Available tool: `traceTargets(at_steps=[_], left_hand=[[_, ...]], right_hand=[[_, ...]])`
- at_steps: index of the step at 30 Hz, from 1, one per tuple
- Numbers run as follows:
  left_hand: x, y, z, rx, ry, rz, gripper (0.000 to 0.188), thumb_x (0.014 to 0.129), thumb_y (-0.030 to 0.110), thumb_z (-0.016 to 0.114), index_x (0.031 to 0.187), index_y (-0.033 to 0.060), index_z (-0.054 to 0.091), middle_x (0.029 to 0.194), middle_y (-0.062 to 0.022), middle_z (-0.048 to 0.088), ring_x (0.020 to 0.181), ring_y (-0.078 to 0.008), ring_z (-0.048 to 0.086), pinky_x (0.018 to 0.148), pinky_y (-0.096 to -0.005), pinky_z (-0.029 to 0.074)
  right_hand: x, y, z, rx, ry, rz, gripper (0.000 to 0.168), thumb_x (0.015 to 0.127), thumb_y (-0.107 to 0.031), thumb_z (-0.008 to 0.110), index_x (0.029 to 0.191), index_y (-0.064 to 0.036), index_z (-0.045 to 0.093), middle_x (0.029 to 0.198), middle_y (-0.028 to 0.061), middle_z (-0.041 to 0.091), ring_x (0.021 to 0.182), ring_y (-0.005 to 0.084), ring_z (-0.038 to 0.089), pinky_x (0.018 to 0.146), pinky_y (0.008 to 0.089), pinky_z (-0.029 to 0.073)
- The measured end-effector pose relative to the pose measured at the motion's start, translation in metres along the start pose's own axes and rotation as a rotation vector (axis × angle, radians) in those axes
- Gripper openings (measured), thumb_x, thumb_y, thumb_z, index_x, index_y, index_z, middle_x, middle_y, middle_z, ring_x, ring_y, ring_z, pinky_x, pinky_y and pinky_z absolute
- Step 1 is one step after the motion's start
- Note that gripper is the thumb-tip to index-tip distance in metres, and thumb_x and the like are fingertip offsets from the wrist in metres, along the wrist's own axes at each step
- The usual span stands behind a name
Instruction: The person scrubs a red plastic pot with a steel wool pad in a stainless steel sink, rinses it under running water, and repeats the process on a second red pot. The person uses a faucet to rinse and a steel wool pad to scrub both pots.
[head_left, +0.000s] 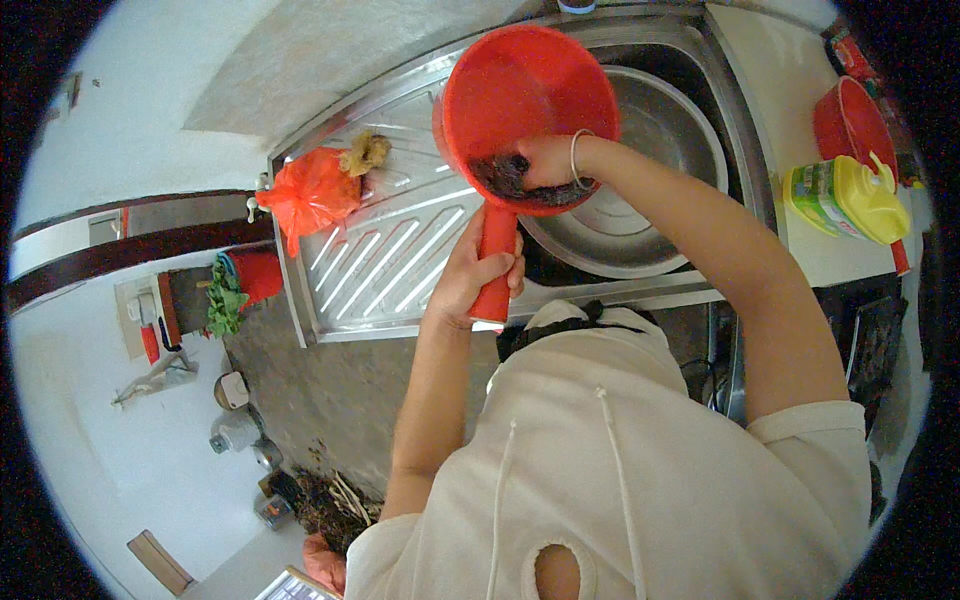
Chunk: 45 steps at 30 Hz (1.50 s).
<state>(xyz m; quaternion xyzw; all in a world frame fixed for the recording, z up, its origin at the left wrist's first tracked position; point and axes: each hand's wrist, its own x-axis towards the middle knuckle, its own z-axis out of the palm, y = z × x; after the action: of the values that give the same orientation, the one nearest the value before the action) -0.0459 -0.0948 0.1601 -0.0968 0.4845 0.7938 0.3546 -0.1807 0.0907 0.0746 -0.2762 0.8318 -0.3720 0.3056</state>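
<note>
My left hand (486, 262) is wrapped around the handle (496, 285) of a red plastic dipper (536, 82). The dipper is tilted so that its open mouth faces me, above the sink's edge. My right hand (553, 161), with a pale bangle at the wrist, reaches inside it. Its fingers touch a dark, fibrous-looking mass (499, 176) low against the inner wall. What this mass is cannot be made out, and the fingertips are partly hidden in it. Behind the dipper, a round stainless steel basin (679, 127) sits in the sink bowl.
On the ribbed steel drainboard (397, 262) lie an orange plastic bag (315, 191) and a yellowish-brown clump (366, 152). A yellow detergent jug (844, 199) and a red plastic container (855, 124) stand on the right counter. Leafy greens (225, 300) hang by a red bucket (259, 274) at left.
</note>
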Motion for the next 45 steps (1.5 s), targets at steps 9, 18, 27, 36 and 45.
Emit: traceTargets(at_steps=[9,18,27,36,45], left_hand=[[-0.014,-0.006,0.015,-0.001,0.082,0.002,0.083,0.070,-0.007,0.054,0.144,0.0137,0.022,0.088,-0.0072,0.048,0.063,-0.0167,0.052,0.055,-0.0302,0.046],[-0.004,0.004,0.010,0.017,0.025,0.107,0.064,0.071,0.003,0.061,0.129,0.0079,0.034,0.088,-0.0084,0.050,0.057,-0.0155,0.050,0.048,-0.0279,0.042],[-0.005,0.002,0.026,-0.114,-0.038,-0.021,0.067,0.074,-0.004,0.054,0.135,0.0102,0.029,0.091,-0.0076,0.049,0.062,-0.0156,0.050,0.052,-0.0299,0.045],[0.008,-0.008,0.021,0.285,0.150,0.039,0.074,0.075,-0.003,0.055,0.142,0.0068,0.023,0.089,-0.0086,0.053,0.063,-0.0166,0.056,0.055,-0.0313,0.049],[0.029,-0.031,-0.008,1.443,0.617,0.404,0.068,0.070,0.011,0.066,0.130,0.0022,0.036,0.095,-0.0207,0.062,0.084,-0.0385,0.062,0.076,-0.0450,0.050]], right_hand=[[-0.009,-0.017,-0.047,-1.348,0.542,-0.222,0.027,0.085,-0.022,0.051,0.102,-0.015,0.070,0.122,0.0046,0.058,0.128,0.0254,0.038,0.098,0.0462,0.033],[-0.018,-0.057,-0.033,-0.586,-0.148,0.260,0.040,0.077,-0.020,0.061,0.115,-0.006,0.063,0.123,0.0187,0.055,0.113,0.0300,0.054,0.094,0.0382,0.043],[0.029,-0.013,0.002,-0.461,0.798,-0.209,0.050,0.080,-0.014,0.053,0.129,-0.005,0.046,0.132,0.0203,0.045,0.120,0.0363,0.048,0.094,0.0436,0.045],[0.002,0.005,0.002,-0.049,0.245,0.245,0.057,0.080,-0.023,0.059,0.133,-0.008,0.046,0.129,0.0183,0.051,0.100,0.0331,0.061,0.086,0.0418,0.050],[-0.116,0.105,0.044,0.740,0.571,0.241,0.060,0.071,-0.004,0.064,0.129,-0.010,0.050,0.121,0.0089,0.059,0.113,0.0224,0.053,0.099,0.0329,0.041]])
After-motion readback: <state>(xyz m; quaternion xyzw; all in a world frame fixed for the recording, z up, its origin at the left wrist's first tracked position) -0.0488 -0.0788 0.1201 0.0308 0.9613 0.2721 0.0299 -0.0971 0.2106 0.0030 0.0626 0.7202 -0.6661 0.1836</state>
